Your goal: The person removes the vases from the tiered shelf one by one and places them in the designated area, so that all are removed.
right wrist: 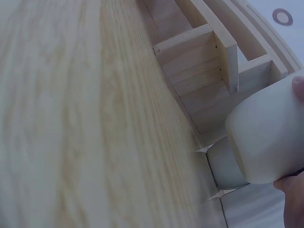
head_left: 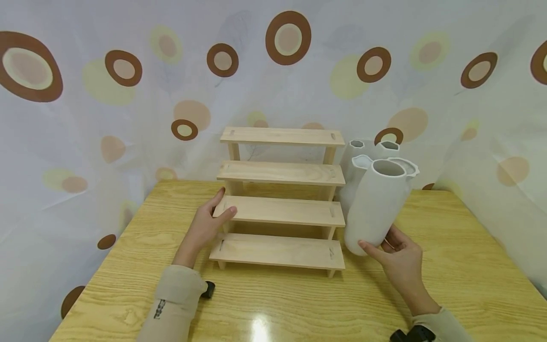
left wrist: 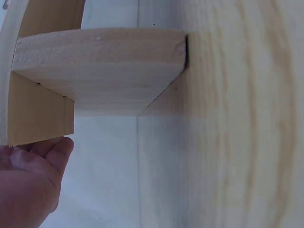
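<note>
A stepped wooden display stand [head_left: 278, 249] with several plank shelves stands on the table. At its left end my left hand [head_left: 202, 228] grips the second shelf from the bottom, the thumb lying over the plank; in the left wrist view fingers curl at the edge of a wooden support [left wrist: 42, 111]. My right hand [head_left: 401, 261] holds a white vase [head_left: 376, 209] low near its base, beside the stand's right end. The vase leans, its round mouth toward the upper right. In the right wrist view the vase's lower body [right wrist: 266, 133] appears raised above the tabletop [right wrist: 95, 118].
More white vases [head_left: 349, 183] with wavy rims stand close together behind the held one, right of the stand and partly hidden. A patterned cloth backdrop [head_left: 273, 90] hangs behind the wood-grain table [head_left: 141, 247]. Black straps [head_left: 412, 334] circle the wrists.
</note>
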A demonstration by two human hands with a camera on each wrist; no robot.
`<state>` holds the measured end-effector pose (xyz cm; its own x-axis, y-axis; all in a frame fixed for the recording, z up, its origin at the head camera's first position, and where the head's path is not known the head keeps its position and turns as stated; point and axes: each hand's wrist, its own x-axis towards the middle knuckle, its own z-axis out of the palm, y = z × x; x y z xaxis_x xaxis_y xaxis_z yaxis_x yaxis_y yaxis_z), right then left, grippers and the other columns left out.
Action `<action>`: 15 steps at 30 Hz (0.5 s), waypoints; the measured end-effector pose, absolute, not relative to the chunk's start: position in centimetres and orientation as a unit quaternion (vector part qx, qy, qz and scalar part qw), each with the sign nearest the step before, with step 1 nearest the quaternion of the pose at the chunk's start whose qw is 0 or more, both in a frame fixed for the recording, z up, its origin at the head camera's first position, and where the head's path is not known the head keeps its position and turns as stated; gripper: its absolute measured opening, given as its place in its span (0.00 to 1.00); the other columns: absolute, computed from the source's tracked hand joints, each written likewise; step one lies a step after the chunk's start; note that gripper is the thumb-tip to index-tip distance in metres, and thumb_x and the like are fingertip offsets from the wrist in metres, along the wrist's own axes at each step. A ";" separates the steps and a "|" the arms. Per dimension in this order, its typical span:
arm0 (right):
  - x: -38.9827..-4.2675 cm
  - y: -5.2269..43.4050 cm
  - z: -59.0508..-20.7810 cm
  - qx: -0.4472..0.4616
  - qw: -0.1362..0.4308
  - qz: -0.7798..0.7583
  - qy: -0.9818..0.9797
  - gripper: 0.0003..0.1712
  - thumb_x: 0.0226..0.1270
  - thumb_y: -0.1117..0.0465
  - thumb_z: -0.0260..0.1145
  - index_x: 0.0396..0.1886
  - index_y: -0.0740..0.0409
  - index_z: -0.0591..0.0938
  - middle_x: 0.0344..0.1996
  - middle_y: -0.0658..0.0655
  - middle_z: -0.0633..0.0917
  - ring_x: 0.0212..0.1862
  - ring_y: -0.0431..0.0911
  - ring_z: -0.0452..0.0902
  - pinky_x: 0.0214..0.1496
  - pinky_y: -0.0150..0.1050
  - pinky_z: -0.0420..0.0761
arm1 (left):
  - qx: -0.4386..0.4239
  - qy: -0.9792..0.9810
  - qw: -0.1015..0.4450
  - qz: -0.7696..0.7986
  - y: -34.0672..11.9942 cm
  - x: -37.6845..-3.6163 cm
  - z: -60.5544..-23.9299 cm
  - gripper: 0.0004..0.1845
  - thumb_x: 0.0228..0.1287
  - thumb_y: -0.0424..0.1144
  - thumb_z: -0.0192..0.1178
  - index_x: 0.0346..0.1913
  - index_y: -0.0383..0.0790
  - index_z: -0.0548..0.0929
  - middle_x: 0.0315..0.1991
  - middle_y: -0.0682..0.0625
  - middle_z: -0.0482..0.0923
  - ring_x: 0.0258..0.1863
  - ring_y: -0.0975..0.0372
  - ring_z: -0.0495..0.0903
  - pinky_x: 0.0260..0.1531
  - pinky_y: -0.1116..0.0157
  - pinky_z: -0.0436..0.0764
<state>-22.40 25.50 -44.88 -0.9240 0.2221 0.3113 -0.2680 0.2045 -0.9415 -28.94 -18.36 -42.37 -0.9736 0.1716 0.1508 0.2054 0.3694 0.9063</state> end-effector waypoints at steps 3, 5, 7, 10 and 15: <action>-22.5 25.6 -45.0 0.019 0.191 0.635 -0.748 0.44 0.49 0.73 0.79 0.68 0.66 0.73 0.60 0.64 0.78 0.54 0.36 0.79 0.50 0.29 0.79 | -0.115 -0.827 0.017 -0.550 -18.4 -28.9 -42.4 0.45 0.69 0.59 0.58 0.79 0.42 0.51 0.78 0.52 0.46 0.76 0.57 0.43 0.73 0.54 0.50; -22.5 25.6 -45.1 0.020 0.192 0.638 -0.746 0.43 0.49 0.73 0.79 0.68 0.65 0.73 0.59 0.62 0.79 0.54 0.36 0.79 0.50 0.29 0.79 | -0.117 -0.827 0.018 -0.549 -18.4 -28.9 -42.4 0.45 0.69 0.58 0.58 0.79 0.41 0.51 0.78 0.52 0.46 0.76 0.56 0.43 0.73 0.54 0.50; -22.6 25.7 -45.3 0.018 0.193 0.639 -0.744 0.43 0.48 0.74 0.79 0.67 0.66 0.74 0.58 0.60 0.80 0.53 0.36 0.80 0.49 0.29 0.79 | -0.119 -0.826 0.019 -0.550 -18.4 -28.9 -42.5 0.45 0.70 0.58 0.58 0.79 0.41 0.51 0.78 0.52 0.46 0.76 0.56 0.43 0.73 0.53 0.50; -22.7 25.7 -45.4 0.014 0.197 0.643 -0.740 0.43 0.48 0.74 0.79 0.67 0.67 0.74 0.57 0.60 0.81 0.53 0.36 0.80 0.49 0.29 0.79 | -0.123 -0.826 0.021 -0.550 -18.5 -29.0 -42.6 0.45 0.70 0.57 0.59 0.79 0.40 0.51 0.78 0.50 0.46 0.76 0.55 0.43 0.73 0.53 0.50; -22.7 25.8 -45.6 0.010 0.195 0.650 -0.734 0.43 0.48 0.75 0.79 0.67 0.67 0.73 0.58 0.61 0.80 0.53 0.36 0.80 0.49 0.29 0.79 | -0.122 -0.824 0.020 -0.553 -18.4 -29.0 -42.4 0.45 0.70 0.57 0.59 0.79 0.40 0.51 0.78 0.50 0.46 0.76 0.56 0.43 0.73 0.53 0.50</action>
